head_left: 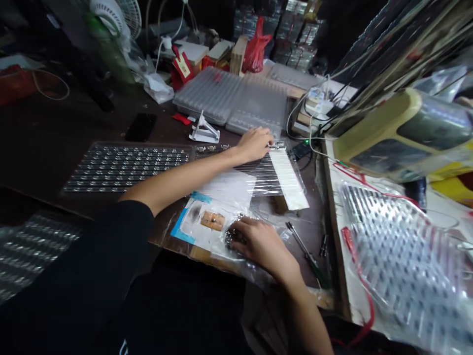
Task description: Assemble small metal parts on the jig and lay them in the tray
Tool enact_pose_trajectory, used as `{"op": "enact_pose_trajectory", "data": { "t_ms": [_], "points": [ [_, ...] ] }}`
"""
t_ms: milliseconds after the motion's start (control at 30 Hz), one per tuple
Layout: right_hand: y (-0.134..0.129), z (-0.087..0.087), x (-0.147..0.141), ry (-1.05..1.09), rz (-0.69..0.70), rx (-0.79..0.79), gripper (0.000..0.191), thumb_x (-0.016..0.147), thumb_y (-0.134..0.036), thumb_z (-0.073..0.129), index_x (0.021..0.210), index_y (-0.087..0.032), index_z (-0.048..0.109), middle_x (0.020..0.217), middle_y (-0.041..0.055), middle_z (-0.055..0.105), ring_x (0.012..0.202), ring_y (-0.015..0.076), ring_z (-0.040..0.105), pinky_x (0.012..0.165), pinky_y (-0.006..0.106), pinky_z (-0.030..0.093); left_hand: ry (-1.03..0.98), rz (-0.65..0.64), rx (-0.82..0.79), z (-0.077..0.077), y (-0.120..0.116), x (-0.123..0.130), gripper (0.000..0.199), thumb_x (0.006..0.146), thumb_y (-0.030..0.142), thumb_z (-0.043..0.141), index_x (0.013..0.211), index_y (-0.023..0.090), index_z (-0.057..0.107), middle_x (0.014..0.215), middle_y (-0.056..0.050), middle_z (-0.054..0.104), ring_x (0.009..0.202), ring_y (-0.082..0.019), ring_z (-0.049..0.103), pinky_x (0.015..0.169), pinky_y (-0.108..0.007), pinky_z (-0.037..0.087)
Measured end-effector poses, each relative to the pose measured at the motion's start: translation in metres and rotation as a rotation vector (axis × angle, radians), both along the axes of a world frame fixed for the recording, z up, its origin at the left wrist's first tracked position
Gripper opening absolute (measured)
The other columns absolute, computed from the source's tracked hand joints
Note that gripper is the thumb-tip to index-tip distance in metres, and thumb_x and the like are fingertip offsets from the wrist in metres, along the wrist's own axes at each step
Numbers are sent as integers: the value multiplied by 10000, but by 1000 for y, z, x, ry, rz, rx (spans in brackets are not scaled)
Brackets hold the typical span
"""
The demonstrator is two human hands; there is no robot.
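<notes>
My left hand (pixel 254 144) reaches to the upper right end of a clear ribbed tray (pixel 258 183), its fingers bent at a small metal part (pixel 277 146). A white strip (pixel 290 180) lies over the tray's right side. Nearer to me, my right hand (pixel 258 241) has its fingers curled at a pile of small dark metal parts (pixel 231 237) on a plastic-covered sheet with blue tape (pixel 185 234). Just left of the pile sits an orange-brown block (pixel 213 220). What the right fingertips hold is too small to make out.
A filled tray (pixel 127 167) lies left, near a black phone (pixel 141 127). Behind are a white stand (pixel 204 132) and stacked clear trays (pixel 210 93). A green-handled screwdriver (pixel 308 256) lies right, before a bubbled plastic tray (pixel 402 261) and a yellowish machine (pixel 406 133).
</notes>
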State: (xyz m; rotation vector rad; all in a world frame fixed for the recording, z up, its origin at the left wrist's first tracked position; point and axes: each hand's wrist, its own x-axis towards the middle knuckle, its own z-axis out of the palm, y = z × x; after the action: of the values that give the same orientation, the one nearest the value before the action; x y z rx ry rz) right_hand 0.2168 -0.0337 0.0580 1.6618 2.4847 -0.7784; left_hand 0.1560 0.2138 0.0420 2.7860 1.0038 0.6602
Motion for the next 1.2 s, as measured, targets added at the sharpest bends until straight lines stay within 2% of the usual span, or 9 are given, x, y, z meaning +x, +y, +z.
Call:
{"op": "enact_pose_trajectory", "data": {
  "t_ms": [133, 267, 400, 467, 533, 667, 800, 967, 1200],
  "points": [
    [-1, -3, -2, -38, 19, -8, 148, 928, -195, 558, 1013, -226, 676, 1034, 42, 711, 884, 187, 677, 671, 263, 386, -14, 26, 41, -8, 0, 16, 116, 865, 183, 633, 933, 136, 714, 1105, -141, 655, 1086, -303, 572, 924, -412, 440],
    [0, -6, -1, -16, 32, 0, 154, 936, -159, 520, 924, -202, 667, 982, 43, 708, 824, 168, 666, 653, 258, 380, -97, -1, -57, -3, -9, 8, 102, 881, 141, 609, 956, 133, 677, 1043, -118, 681, 1029, -282, 611, 894, -397, 449],
    [0, -5, 1, 96, 31, -40, 198, 961, -152, 497, 981, -187, 690, 982, 64, 697, 843, 173, 660, 710, 263, 422, -248, -55, -211, 13, -42, -31, 140, 903, 142, 592, 1036, 147, 637, 971, -63, 700, 929, -226, 652, 824, -351, 480],
    [1, -7, 3, 185, 29, -34, 249, 982, -146, 466, 1084, -189, 689, 1030, 79, 675, 858, 170, 652, 755, 273, 444, -284, -78, -276, 19, -68, -59, 142, 897, 128, 593, 1031, 155, 633, 1001, -46, 699, 922, -196, 656, 833, -330, 491],
    [2, -11, 5, 262, 15, -19, 262, 995, -159, 447, 1091, -185, 689, 1028, 87, 656, 846, 173, 642, 776, 290, 461, -304, -76, -339, 19, -99, -90, 139, 894, 113, 583, 1012, 164, 637, 1030, -36, 699, 905, -168, 655, 838, -312, 501],
    [5, -18, 6, 363, -40, 59, 277, 983, -155, 441, 1099, -167, 693, 1054, 112, 657, 865, 206, 639, 776, 325, 487, -325, -1, -470, 0, -156, -148, 107, 899, 138, 599, 970, 178, 669, 980, -26, 718, 892, -157, 663, 823, -295, 516],
    [7, -19, 4, 400, -62, 143, 332, 956, -125, 442, 1158, -171, 702, 1062, 111, 674, 880, 213, 654, 783, 341, 502, -372, 123, -553, -30, -188, -182, 73, 905, 216, 643, 941, 193, 702, 943, -34, 745, 893, -173, 689, 811, -304, 527],
    [8, -17, -4, 429, -47, 197, 322, 964, -165, 461, 1151, -202, 719, 1038, 96, 692, 913, 215, 661, 788, 333, 511, -377, 107, -570, -45, -199, -186, 52, 882, 248, 695, 908, 211, 720, 931, -28, 764, 880, -177, 708, 823, -309, 529],
    [9, -29, -15, 432, -73, 207, 225, 949, -178, 530, 1045, -202, 732, 983, 68, 730, 864, 196, 688, 773, 302, 520, -349, 65, -428, -54, -203, -184, 52, 900, 196, 670, 927, 187, 713, 950, -43, 754, 907, -176, 686, 839, -316, 519]
  ]
}}
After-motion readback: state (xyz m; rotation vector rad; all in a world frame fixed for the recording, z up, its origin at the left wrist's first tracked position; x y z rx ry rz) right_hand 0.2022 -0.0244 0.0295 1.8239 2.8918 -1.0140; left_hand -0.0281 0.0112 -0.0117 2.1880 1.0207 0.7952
